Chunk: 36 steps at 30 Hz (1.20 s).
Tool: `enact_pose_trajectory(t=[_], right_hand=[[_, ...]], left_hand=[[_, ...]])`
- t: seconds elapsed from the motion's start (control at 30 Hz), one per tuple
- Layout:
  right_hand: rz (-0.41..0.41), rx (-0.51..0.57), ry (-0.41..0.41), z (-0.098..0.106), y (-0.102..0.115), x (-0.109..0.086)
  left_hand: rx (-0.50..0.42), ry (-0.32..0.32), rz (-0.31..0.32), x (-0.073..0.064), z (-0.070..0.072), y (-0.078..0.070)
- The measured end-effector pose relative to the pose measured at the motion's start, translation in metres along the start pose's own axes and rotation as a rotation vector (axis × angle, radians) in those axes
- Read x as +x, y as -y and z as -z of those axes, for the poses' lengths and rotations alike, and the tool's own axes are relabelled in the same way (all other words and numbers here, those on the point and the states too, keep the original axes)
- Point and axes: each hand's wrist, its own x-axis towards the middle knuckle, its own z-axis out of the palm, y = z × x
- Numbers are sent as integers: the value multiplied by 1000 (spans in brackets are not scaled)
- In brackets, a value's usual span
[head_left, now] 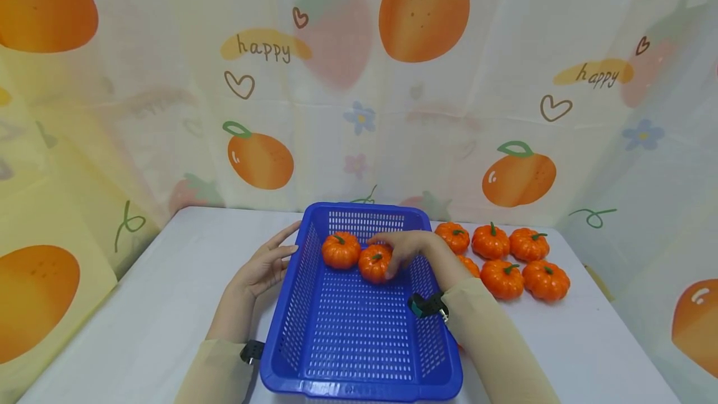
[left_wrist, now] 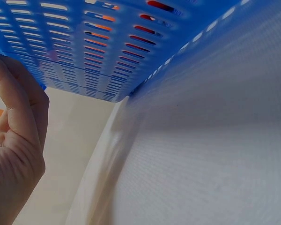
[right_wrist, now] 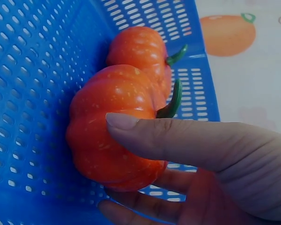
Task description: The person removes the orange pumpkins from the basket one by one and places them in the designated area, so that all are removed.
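**A fruit-print backdrop behind a white counter**

A pale curtain (head_left: 359, 80) hangs across the back and folds in at both sides, printed with oranges, faint strawberries, small flowers, hearts and the word "happy". Crease lines cross it in squares. Below stands a white counter (head_left: 168, 304), its far edge meeting the curtain. The light is soft and even.

Basket (head_left: 359, 335) front half is free w/ open top; two pumpkins (head_left: 340, 250) crowd its far wall.
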Motion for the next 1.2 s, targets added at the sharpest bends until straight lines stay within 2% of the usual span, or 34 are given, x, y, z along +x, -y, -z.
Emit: enact_pose_trajectory(t=[0.3,0.7,0.97,1.2], right_hand=[[-22,-27,-36,-1,-1,1],[37,71,-92,3,4,-5],[174,19,-122,8,11,-8],[202,166,-122,13,14,-15]], left_hand=[[-6,-2,-4,-1,0,1],[5,2,-6,-1,-1,0],[8,-11,-1,-2,0,0],[0,-2,5,0,-1,0]])
